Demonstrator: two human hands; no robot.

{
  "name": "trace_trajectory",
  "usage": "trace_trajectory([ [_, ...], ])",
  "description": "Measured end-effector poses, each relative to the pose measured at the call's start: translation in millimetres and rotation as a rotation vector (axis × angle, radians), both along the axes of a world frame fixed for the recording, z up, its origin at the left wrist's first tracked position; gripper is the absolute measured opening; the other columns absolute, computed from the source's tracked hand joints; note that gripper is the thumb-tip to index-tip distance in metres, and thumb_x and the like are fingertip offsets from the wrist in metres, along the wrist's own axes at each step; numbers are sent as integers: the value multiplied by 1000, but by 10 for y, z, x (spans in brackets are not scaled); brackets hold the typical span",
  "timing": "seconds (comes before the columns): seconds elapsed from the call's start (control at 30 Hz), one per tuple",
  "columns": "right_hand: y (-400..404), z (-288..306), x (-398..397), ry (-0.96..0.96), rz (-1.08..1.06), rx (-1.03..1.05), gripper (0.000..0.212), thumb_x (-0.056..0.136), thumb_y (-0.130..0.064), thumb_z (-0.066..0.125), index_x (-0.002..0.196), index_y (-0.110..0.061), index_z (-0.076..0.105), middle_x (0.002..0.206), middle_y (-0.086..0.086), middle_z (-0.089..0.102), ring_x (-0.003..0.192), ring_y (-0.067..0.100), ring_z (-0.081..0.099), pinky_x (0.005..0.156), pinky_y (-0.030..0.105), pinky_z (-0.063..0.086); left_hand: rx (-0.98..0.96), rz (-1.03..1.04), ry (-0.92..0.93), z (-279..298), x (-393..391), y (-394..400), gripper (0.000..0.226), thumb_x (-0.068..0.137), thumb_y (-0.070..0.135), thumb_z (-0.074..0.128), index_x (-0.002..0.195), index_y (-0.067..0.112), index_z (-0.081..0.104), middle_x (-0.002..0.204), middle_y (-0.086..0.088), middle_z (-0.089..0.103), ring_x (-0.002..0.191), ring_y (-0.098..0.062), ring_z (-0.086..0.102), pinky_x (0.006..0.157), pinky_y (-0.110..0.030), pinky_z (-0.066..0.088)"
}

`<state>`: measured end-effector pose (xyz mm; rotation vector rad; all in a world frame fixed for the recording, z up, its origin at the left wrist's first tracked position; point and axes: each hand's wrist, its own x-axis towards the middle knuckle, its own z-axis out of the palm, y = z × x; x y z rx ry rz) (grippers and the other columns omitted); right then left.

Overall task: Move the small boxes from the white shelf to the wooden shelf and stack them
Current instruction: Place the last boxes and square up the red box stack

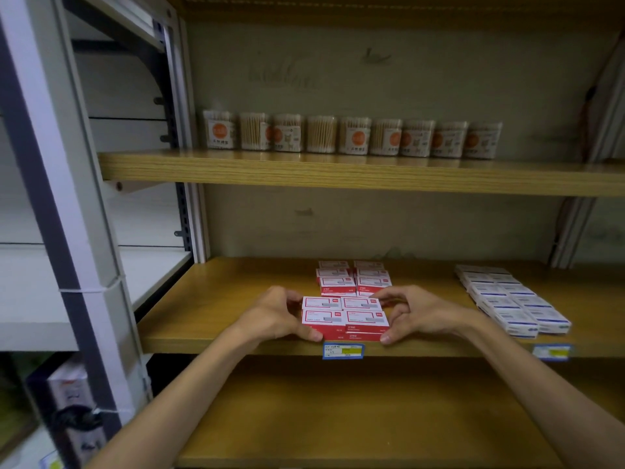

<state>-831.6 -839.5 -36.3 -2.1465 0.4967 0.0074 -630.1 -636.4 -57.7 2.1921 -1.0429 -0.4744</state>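
A block of small red and white boxes (345,314) lies at the front edge of the middle wooden shelf (236,299), in two layers. My left hand (280,313) presses against its left side, thumb at the front corner. My right hand (416,314) holds the right side the same way, so the block is squeezed between both hands. Behind it stands another stack of the same red boxes (353,277). The white shelf (61,286) is to the left, with no boxes showing on it.
Rows of blue and white boxes (510,297) lie at the shelf's right. Cotton swab jars (351,135) line the upper wooden shelf. Blue price tags (343,350) hang on the shelf edge. A lower wooden shelf (355,418) lies below my arms. A white upright post (77,231) stands at left.
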Motion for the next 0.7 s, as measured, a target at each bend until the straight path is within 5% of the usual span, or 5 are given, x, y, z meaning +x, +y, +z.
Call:
trace_trajectory([
  [0.2,-50,-35,-48,-43,-21,67,87,69,-6,89,142,-21,45,125,4,65,101,20,73,84,28,59,8,-88,-116,78,-46,47,100,58,54,90,144,29,46,145,6,46,128,-17,45,107,-40,44],
  [0.7,-51,-106,-65,-84,-32,117,76,71,-2,87,135,-17,49,120,7,67,101,24,73,82,29,60,-115,-151,-204,50,-199,88,72,72,48,83,136,30,55,125,11,52,106,-4,47,84,-21,44],
])
